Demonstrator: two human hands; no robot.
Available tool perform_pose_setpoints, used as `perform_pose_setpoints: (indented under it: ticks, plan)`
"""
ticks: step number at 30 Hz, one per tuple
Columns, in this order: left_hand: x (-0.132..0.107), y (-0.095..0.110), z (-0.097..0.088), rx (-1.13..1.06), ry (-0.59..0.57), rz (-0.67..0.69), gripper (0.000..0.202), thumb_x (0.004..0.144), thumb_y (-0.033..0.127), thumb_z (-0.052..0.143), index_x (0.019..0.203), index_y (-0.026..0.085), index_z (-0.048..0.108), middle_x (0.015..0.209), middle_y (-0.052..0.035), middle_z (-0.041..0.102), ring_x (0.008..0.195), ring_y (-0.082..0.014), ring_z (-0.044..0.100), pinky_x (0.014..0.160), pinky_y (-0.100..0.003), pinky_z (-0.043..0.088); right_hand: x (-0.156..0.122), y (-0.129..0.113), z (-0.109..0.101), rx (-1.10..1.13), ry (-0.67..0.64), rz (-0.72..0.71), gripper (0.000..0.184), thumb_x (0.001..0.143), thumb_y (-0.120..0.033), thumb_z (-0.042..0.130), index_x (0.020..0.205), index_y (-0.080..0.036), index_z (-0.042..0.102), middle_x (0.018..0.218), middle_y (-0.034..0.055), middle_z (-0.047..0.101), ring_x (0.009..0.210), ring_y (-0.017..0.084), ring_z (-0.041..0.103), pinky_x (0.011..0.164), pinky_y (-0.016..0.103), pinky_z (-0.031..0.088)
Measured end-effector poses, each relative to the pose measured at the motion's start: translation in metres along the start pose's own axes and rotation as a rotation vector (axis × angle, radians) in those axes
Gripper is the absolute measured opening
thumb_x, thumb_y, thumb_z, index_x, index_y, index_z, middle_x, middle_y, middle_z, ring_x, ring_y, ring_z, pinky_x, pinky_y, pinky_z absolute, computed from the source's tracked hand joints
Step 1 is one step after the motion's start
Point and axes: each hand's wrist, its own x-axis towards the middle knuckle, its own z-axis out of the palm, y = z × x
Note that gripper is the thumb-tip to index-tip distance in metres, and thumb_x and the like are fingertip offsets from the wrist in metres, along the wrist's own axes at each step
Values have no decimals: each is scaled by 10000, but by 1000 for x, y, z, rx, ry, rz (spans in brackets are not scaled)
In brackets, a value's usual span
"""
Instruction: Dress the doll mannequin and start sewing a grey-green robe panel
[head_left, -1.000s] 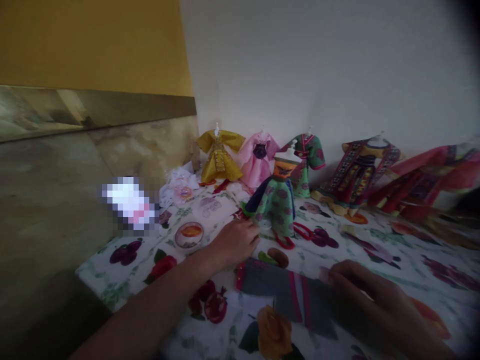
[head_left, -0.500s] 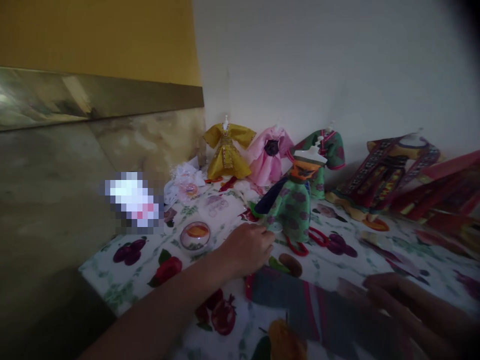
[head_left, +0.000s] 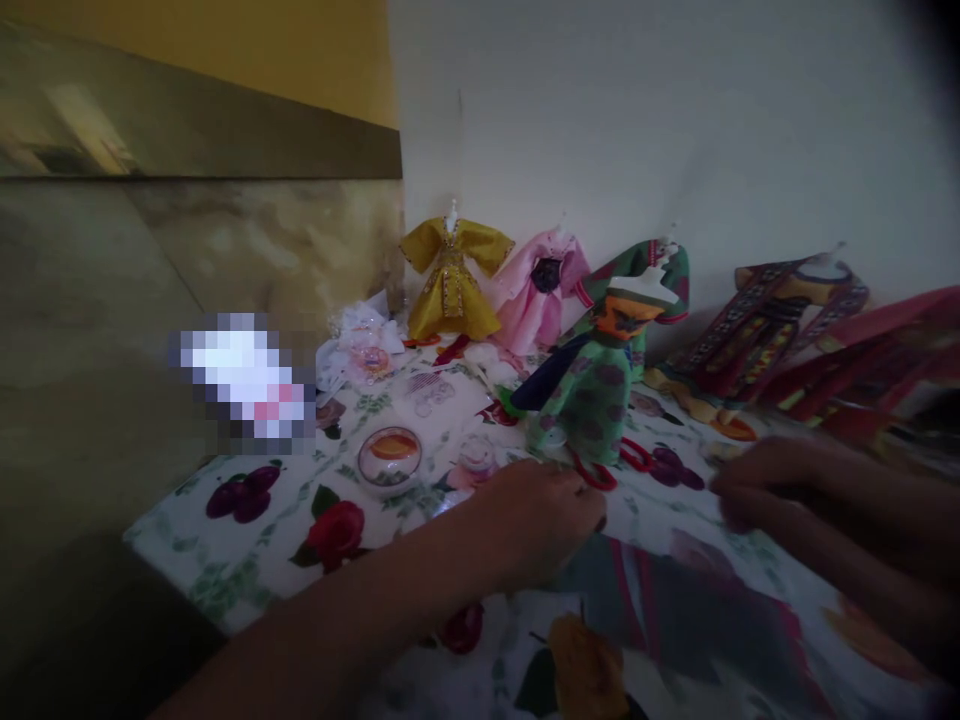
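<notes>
My left hand (head_left: 551, 515) reaches in low over the table, its fingers curled downward at the near-left end of a dark grey-green cloth piece with pink trim (head_left: 697, 610). Whatever lies under those fingertips is hidden. On the right, my right hand (head_left: 810, 500) is slightly blurred, with thumb and fingers drawn together above the cloth's far side; what they hold, if anything, is not visible. Just beyond my left hand stands a doll-sized green dress with an orange top (head_left: 585, 390) on a white form. Red loops like scissor handles (head_left: 598, 473) lie at its hem.
Behind stand a gold dress (head_left: 454, 285), a pink dress (head_left: 545, 300) and a maroon dress (head_left: 780, 320). A clear round container (head_left: 390, 460) sits left of my arm. Plastic-wrapped bits (head_left: 364, 345) lie near the wall. A fruit-print cloth (head_left: 187, 560) covers the table.
My left hand has moved right and slightly nearer, onto the cloth's end. My right hand has risen away from the near edge. The view has shifted a little.
</notes>
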Motion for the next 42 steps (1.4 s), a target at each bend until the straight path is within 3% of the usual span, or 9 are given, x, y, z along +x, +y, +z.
perform_pose_setpoints:
  ticks: [4, 9, 11, 14, 20, 23, 27, 33, 42]
  plan:
    - [2, -1, 6, -27, -47, -25, 123, 907, 169, 523, 946, 152, 638, 849, -44, 679, 740, -195, 649, 564, -303, 433, 49, -53, 33, 90, -118, -177, 108, 939, -353, 553, 859, -323, 621, 689, 9, 622, 552, 166, 559, 466, 312, 414]
    - [4, 4, 7, -58, -118, -14, 135, 907, 178, 523, 949, 144, 646, 840, -50, 711, 745, -206, 681, 569, -300, 456, 125, -81, 94, 40, -202, -365, 152, 954, -234, 502, 848, -176, 594, 745, 14, 634, 645, 115, 554, 614, 242, 426]
    - [4, 5, 3, -56, -154, 6, 114, 898, 195, 545, 916, 148, 647, 851, -50, 715, 734, -203, 686, 544, -288, 448, 160, -83, 123, -173, -228, -440, 152, 949, -188, 470, 901, -155, 611, 850, 54, 672, 740, 140, 586, 678, 259, 419]
    - [3, 6, -1, -44, -131, 44, 83, 873, 173, 564, 866, 157, 645, 862, -40, 717, 724, -196, 691, 511, -283, 426, 207, -77, 167, -456, -362, -350, 244, 961, -156, 425, 1119, -151, 611, 1081, 110, 696, 934, 193, 636, 742, 276, 439]
    - [-1, 2, 8, -57, -51, 40, 134, 864, 116, 541, 840, 147, 670, 805, -33, 732, 662, -185, 682, 460, -299, 388, 254, -51, 227, -569, -541, -313, 283, 900, -100, 538, 1155, -126, 656, 1231, 156, 668, 1106, 245, 638, 840, 290, 490]
    - [-3, -1, 16, -32, -6, 30, 132, 865, 123, 561, 796, 154, 669, 748, -25, 723, 610, -178, 663, 452, -304, 381, 259, -42, 239, -609, -603, -303, 240, 931, -184, 588, 1152, -119, 656, 1221, 149, 657, 1086, 242, 643, 891, 349, 517]
    - [-4, -2, 20, -46, 23, 23, 133, 871, 138, 571, 776, 159, 661, 734, -27, 723, 597, -167, 659, 444, -287, 361, 262, -35, 245, -637, -615, -285, 339, 958, -352, 603, 1237, -160, 599, 1242, 100, 618, 1062, 224, 634, 896, 443, 547]
    - [-4, -3, 15, -77, -19, 18, 159, 869, 141, 572, 742, 159, 667, 700, -27, 712, 572, -173, 648, 422, -296, 350, 265, -29, 251, -640, -558, -223, 340, 960, -343, 600, 1246, -159, 595, 1250, 106, 614, 1063, 226, 634, 892, 437, 550]
    - [-5, -4, 19, -60, 31, 20, 127, 867, 143, 578, 793, 161, 678, 674, -24, 671, 550, -155, 601, 466, -289, 406, 278, -25, 247, -595, -494, -77, 351, 959, -348, 602, 1255, -160, 588, 1248, 104, 613, 1052, 225, 636, 882, 435, 554]
